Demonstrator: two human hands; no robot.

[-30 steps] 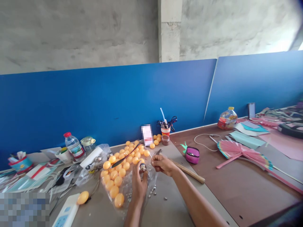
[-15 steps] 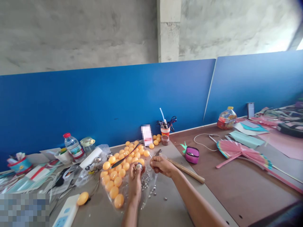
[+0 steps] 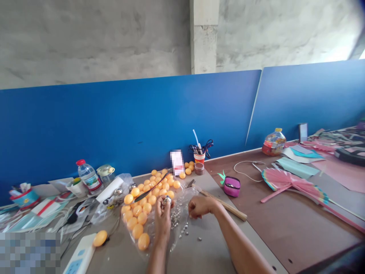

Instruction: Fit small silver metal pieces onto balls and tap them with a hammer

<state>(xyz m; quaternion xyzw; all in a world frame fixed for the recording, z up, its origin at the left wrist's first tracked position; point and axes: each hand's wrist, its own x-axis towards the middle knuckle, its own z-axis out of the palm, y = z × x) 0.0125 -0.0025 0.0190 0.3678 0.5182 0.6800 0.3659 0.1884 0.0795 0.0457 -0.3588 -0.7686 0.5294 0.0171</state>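
Observation:
My left hand (image 3: 163, 217) holds a shiny silver ball (image 3: 167, 199) at its fingertips, beside the orange balls (image 3: 137, 231) spread on clear plastic. To its right, my right hand (image 3: 199, 207) has its fingers curled together above the plastic; whatever they may pinch is too small to make out. Small silver beads (image 3: 174, 217) lie on the plastic between the hands, and a few more rest on the grey table nearer me. Behind my right wrist lies a hammer with a wooden handle (image 3: 228, 206). A dark strip (image 3: 145, 195) lies across the orange balls.
A power strip (image 3: 81, 255) with an orange ball at its end sits front left. Bottles, cords and plastic bags crowd the left side. A cup of pens (image 3: 199, 158) stands behind. To the right are a purple pouch (image 3: 231, 187) and a pink fan (image 3: 291, 179).
My right hand has moved slightly right and toward me, away from my left hand, uncovering more of the hammer and plastic. My left hand stays nearly in place with the silver ball.

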